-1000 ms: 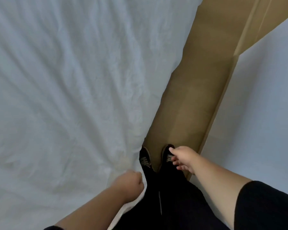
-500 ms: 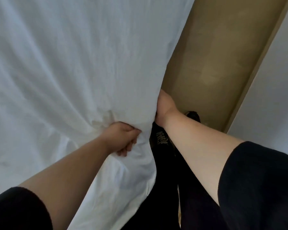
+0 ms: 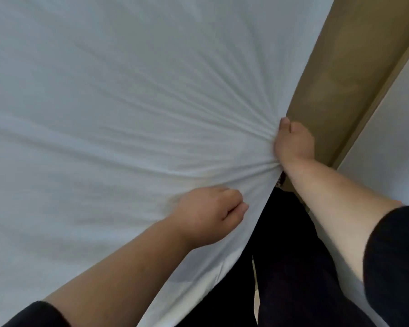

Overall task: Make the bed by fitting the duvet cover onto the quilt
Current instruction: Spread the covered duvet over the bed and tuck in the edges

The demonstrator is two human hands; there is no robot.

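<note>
The white duvet cover (image 3: 128,102) fills the left and centre of the view, spread taut. The right hand (image 3: 293,142) is clamped on its edge, with creases radiating from the grip (thumb on top). The left hand (image 3: 208,213) is closed on the fabric nearer the body. Beside the edge lies tan floor (image 3: 335,67).

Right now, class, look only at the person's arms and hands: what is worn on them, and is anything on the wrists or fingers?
Both forearms are bare. A dark, short sleeve covers each upper arm. The left hand and right hand wear no gloves; no watch, bracelet or ring shows on the visible sides.
</note>
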